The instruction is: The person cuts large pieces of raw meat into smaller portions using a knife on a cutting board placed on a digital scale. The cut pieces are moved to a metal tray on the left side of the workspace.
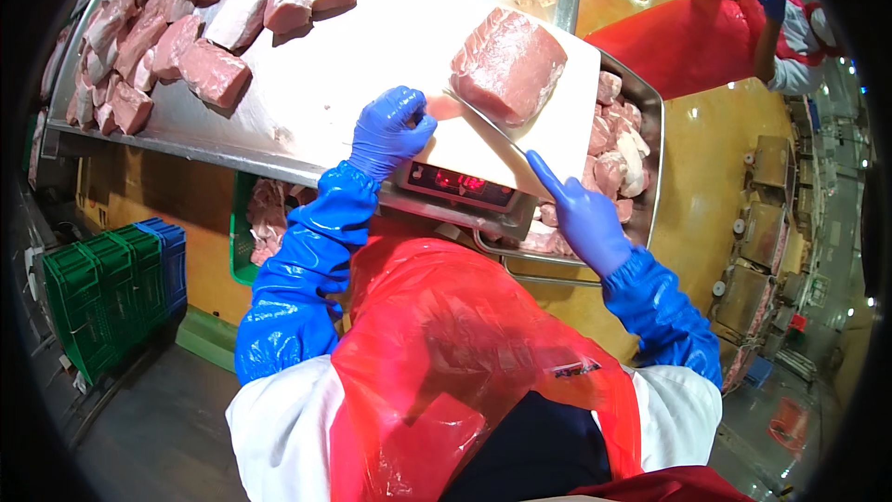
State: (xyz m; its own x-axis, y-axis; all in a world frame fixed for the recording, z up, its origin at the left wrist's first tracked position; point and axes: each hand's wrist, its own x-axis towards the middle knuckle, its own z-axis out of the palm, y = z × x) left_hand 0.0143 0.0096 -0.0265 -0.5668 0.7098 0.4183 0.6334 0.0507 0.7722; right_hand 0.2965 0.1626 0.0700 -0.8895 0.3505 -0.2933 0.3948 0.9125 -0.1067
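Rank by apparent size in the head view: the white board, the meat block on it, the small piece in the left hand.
1. White board
2. Meat block
3. Small piece by the left hand, clearly smallest, partly hidden by the fingers.

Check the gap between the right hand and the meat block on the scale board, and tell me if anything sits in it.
A knife blade runs from the right hand along the near side of the meat block on the white board. Otherwise only bare board lies between them. The left hand holds a small pink piece beside the block.
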